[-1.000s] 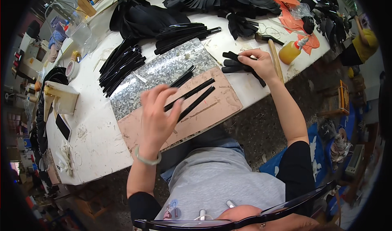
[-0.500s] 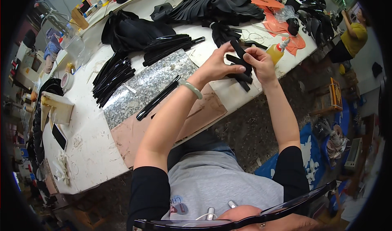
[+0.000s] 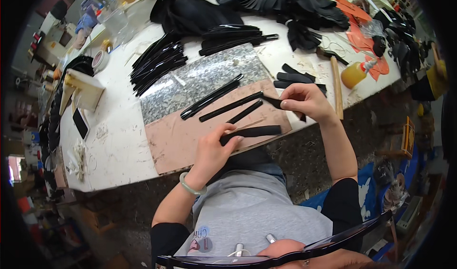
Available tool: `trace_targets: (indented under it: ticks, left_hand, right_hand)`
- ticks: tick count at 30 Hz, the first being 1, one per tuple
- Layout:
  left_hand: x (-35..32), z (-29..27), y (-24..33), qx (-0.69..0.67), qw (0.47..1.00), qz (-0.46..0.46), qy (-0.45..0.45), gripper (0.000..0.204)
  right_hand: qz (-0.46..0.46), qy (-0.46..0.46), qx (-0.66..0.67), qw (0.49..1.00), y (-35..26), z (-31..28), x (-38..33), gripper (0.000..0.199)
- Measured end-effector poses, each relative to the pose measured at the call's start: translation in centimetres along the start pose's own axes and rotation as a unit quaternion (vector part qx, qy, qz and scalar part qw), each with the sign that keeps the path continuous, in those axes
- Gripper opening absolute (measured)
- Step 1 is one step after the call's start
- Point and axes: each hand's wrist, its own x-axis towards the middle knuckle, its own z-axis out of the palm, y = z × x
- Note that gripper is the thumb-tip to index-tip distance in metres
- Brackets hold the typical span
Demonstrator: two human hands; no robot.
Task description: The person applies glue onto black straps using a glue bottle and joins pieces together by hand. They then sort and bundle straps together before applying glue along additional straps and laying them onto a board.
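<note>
My left hand [image 3: 214, 147] pinches one end of a black matte strip [image 3: 257, 132], which stretches to the right over the near edge of a pinkish board [image 3: 166, 143]. In the fingers of my right hand [image 3: 309, 101] is another short black strip [image 3: 272, 101], its tip meeting the end of a long dark strip [image 3: 231, 107] on the board. A shorter dark strip [image 3: 246, 112] lies just below that one. Glossy black strips [image 3: 212, 97] rest across the seam between the board and a speckled stone slab [image 3: 204, 74]. Beyond my right hand, several loose black strips [image 3: 297, 76] are piled.
A hammer with a wooden handle [image 3: 337, 88] and a yellow squeeze bottle [image 3: 353, 77] stand or lie at right. Stacks of glossy black strips [image 3: 159, 64], black fabric pieces [image 3: 195, 14] and orange pieces [image 3: 364, 40] fill the far side. A phone [image 3: 81, 123] lies left.
My hands have parted from the pile of black strips. The left has come down and left to the board, the right has lowered, each with a strip. The view has shifted, showing the hammer.
</note>
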Motion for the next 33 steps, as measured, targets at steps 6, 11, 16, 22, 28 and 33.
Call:
trace_targets:
  ticks: [6,11,16,22,28,33]
  left_hand:
    - [-2.5,-1.9,-1.8,0.193,0.971,0.116,0.074,0.023]
    - [-4.5,-3.8,-0.9,0.229,0.935,0.216,0.164,0.026]
    - [-6.3,-4.2,-0.6,-0.265,0.962,0.009,-0.069,0.023]
    - [-6.3,-8.1,-2.7,-0.174,0.984,-0.007,-0.046,0.017]
    - [-6.6,-9.5,-3.5,-0.068,0.998,-0.006,-0.018,0.017]
    - [-6.7,-11.3,0.3,-0.170,0.961,0.130,-0.175,0.017]
  right_hand:
    - [-0.009,-0.140,-0.036,0.990,-1.8,3.2,0.1,0.019]
    - [0.024,-0.278,-0.033,0.960,-0.9,8.0,-0.1,0.019]
    - [-0.031,-0.281,-0.101,0.954,-1.9,10.4,0.0,0.022]
    - [0.024,-0.273,-0.126,0.954,-4.2,9.8,1.4,0.020]
    - [-0.286,-0.088,-0.388,0.872,-0.7,10.6,6.0,0.011]
    - [-0.246,-0.118,-0.418,0.867,0.4,11.8,6.7,0.014]
